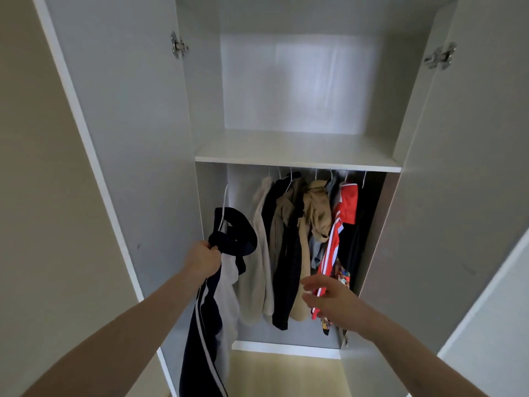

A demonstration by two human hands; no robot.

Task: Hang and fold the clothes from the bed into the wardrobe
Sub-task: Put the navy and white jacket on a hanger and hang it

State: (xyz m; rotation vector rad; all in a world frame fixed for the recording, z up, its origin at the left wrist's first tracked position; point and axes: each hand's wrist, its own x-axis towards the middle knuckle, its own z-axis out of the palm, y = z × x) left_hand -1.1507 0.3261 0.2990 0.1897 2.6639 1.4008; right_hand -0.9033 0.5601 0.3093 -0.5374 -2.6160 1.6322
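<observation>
Gripping a bunched fold of navy trousers [206,310] w/ white side stripes, the left hand [203,257] holds the garment up at the left end of the open wardrobe [148,138]; its fingers are clenched round the dark cloth. The trousers sit on a white hanger [224,207] whose hook reaches up toward the rail area under the shelf [297,160], tho whether it is hooked on can't be told. Trouser legs trail down past the forearm to the frame's bottom edge. A pale garment [229,285] shows just behind them. The right hand [329,296] is stretched forward at centre-right, fingers loose & spread, grasping nothing, in front of a red-and-white striped top [343,210]. Hanging in a row between the two hands: a cream piece [257,253], a black one [289,267] and tan items [316,207]. Both wardrobe doors stand wide open, steel hinges [179,45] visible. Wood-tone floor [286,373] lies below.
</observation>
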